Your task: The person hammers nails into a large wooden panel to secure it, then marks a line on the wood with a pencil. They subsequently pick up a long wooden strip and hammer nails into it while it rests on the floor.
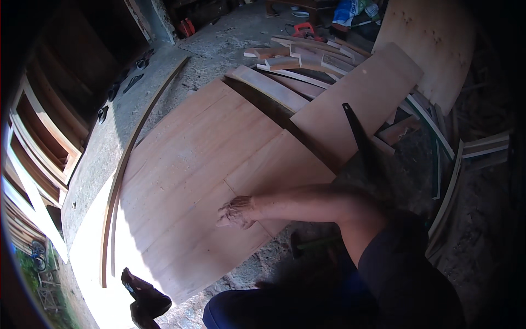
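Observation:
My right hand (235,213) rests on a wide reddish-brown plywood sheet (192,164) lying on the floor. Its fingers look stretched out and low against the wood, and I see nothing held in them. Close by the hand, seam-like lines cross the sheet. My left hand does not show. A dark object (145,299), too black to make out, stands at the sheet's near left corner. Over a smaller plywood piece (361,104) on the right lies a dark handsaw (359,134), its narrow end pointing away from me.
A long thin wood strip (137,131) runs along the sheet's left side. Cut wood pieces (307,57) are piled beyond it, near a red tool (304,30). A large board (433,44) leans at far right. Wooden frames (44,131) stand left. A hammer-like tool (298,245) lies near my knee.

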The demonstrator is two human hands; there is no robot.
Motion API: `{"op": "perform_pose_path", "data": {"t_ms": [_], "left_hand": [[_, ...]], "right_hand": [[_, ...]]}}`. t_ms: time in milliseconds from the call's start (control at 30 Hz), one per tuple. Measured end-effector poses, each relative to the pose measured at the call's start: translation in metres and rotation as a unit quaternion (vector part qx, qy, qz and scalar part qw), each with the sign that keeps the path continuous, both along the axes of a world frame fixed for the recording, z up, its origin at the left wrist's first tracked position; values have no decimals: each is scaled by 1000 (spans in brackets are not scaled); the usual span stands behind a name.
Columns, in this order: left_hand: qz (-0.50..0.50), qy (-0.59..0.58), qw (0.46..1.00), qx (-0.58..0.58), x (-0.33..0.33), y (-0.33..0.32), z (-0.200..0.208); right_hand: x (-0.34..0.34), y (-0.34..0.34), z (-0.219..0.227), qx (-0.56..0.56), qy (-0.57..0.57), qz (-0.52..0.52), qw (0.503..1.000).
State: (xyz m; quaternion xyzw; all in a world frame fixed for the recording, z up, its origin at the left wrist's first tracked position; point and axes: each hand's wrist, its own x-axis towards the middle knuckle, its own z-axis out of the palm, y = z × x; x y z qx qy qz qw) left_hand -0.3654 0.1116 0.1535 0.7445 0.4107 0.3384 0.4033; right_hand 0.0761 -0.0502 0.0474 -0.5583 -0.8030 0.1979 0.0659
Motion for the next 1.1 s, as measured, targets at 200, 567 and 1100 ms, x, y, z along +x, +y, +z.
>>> {"op": "perform_pose_path", "data": {"t_ms": [200,567,1100], "left_hand": [[15,290,952,-93,-32,-116,-90],[-21,314,943,-109,-95,-186,-89],[154,259,948,100,13,-62,-148]], "right_hand": [[122,-92,72,20,-111,-118,987],[126,-298,34,106,115,-500,852],[71,-239,30,92,141,-435,885]]}}
